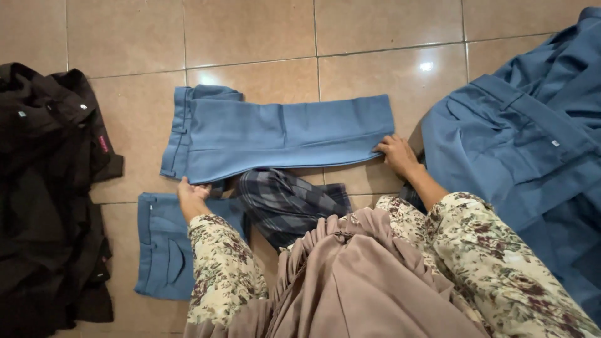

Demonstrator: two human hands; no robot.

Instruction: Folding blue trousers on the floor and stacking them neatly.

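Observation:
A pair of blue trousers [275, 134] lies flat on the tiled floor, folded lengthwise, waistband to the left and leg ends to the right. My left hand [191, 197] presses on the lower edge near the waistband, fingers curled at the cloth. My right hand [395, 153] grips the lower corner of the leg ends. Both arms wear floral sleeves. A folded blue garment [164, 247] lies under my left forearm.
A heap of black clothes [47, 188] fills the left side. A pile of blue garments [532, 156] spreads at the right. A dark plaid cloth [288, 203] and a brown pleated garment [357, 281] cover my lap. Bare tan tiles [250, 37] lie beyond.

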